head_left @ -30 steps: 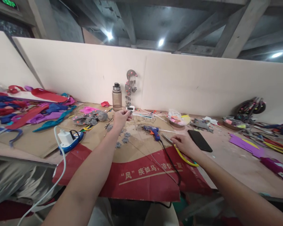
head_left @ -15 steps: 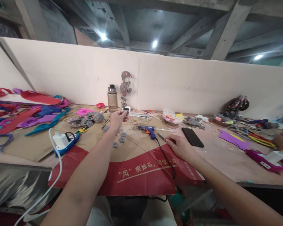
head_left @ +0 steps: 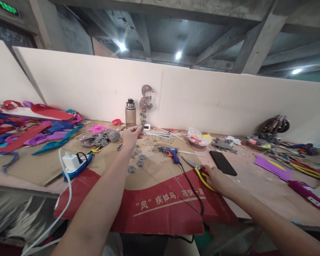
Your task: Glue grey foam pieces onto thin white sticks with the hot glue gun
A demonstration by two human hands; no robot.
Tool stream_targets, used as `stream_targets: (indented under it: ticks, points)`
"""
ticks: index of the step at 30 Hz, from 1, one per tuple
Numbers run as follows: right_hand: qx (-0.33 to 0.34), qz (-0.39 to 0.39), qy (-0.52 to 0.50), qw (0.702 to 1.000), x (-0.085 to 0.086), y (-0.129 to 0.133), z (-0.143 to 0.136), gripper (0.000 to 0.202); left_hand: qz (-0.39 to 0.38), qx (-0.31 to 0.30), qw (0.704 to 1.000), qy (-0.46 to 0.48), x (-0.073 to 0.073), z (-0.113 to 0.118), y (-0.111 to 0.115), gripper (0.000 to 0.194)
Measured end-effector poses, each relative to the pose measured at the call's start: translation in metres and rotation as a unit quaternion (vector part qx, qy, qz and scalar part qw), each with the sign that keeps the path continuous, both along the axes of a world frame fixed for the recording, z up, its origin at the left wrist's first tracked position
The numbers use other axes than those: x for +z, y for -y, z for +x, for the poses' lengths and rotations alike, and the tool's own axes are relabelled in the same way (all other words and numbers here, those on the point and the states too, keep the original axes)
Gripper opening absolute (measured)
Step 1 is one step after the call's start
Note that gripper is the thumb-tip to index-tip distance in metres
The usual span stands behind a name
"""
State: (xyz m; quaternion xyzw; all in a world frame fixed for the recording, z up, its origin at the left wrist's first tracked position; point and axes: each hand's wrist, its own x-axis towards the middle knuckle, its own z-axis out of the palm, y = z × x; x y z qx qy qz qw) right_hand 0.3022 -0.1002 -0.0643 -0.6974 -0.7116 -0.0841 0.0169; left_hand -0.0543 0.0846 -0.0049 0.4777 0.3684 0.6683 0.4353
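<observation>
My left hand [head_left: 132,138] is held above the far middle of the table, thumb and fingers pinched on a small grey piece [head_left: 142,128] largely hidden by the fingertips. At the right, the fingers of my right hand [head_left: 216,177] close on the red handle of a pair of scissors [head_left: 192,163] with red and yellow loops; the blades point to the far left. Between the hands lies a blue glue gun [head_left: 173,154] with an orange part near its nozzle. Several grey felt flowers [head_left: 140,163] rest below my left hand.
A black phone [head_left: 223,163] lies right of the scissors. Behind stand a bottle [head_left: 130,114] and a hanging grey moon ornament [head_left: 147,89]. A blue power strip [head_left: 80,168] with a white cable is at left, colourful felt strips [head_left: 50,127] beyond. The glue gun's cord [head_left: 190,183] crosses the red paper [head_left: 162,217].
My right hand has slid right along the scissors to their handles, uncovering the blades. My left hand keeps its pinch in nearly the same place. The view has shifted slightly.
</observation>
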Motion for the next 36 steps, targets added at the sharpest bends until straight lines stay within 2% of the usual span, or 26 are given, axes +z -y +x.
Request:
stream_targets:
  ticks: [3, 6, 9, 12, 14, 17, 20, 22, 24, 31, 36]
  points:
    - [-0.019, 0.055, -0.059, 0.997, 0.014, 0.0, 0.009, 0.047, -0.022, 0.029, 0.999, 0.041, 0.003, -0.007, -0.003, 0.02]
    - [-0.018, 0.097, -0.189, 0.977, 0.033, 0.002, 0.007, 0.054, -0.034, 0.001, 0.999, 0.024, 0.003, -0.005, -0.001, 0.021]
    - [0.036, 0.126, -0.309, 0.942, 0.052, -0.005, -0.024, 0.049, -0.042, -0.053, 0.997, -0.024, 0.001, 0.003, 0.003, 0.028]
    - [0.154, 0.117, -0.386, 0.902, 0.069, -0.026, -0.074, 0.058, -0.054, -0.094, 0.993, -0.051, -0.002, 0.008, 0.005, 0.034]
    - [0.198, 0.184, -0.334, 0.903, 0.075, -0.044, -0.104, 0.063, -0.07, -0.102, 0.991, -0.058, -0.004, 0.009, 0.004, 0.036]
    - [0.214, 0.212, -0.307, 0.903, 0.071, -0.069, -0.126, 0.065, -0.109, -0.101, 0.987, -0.063, -0.005, 0.009, 0.005, 0.035]
    - [0.216, 0.185, -0.308, 0.908, 0.052, -0.086, -0.12, 0.05, -0.116, -0.132, 0.982, -0.072, -0.005, 0.011, 0.008, 0.034]
    - [0.204, 0.163, -0.287, 0.922, 0.039, -0.091, -0.11, 0.044, -0.113, -0.152, 0.979, -0.076, -0.004, 0.013, 0.01, 0.033]
    - [0.183, 0.167, -0.244, 0.938, 0.034, -0.093, -0.102, 0.039, -0.119, -0.161, 0.977, -0.072, -0.002, 0.016, 0.011, 0.031]
    - [0.114, 0.22, -0.076, 0.966, 0.043, -0.092, -0.091, 0.04, -0.129, -0.193, 0.972, -0.018, 0.0, 0.019, 0.014, 0.022]
    - [0.115, 0.234, -0.013, 0.965, 0.04, -0.093, -0.087, 0.039, -0.123, -0.189, 0.973, -0.045, 0.001, 0.02, 0.017, 0.022]
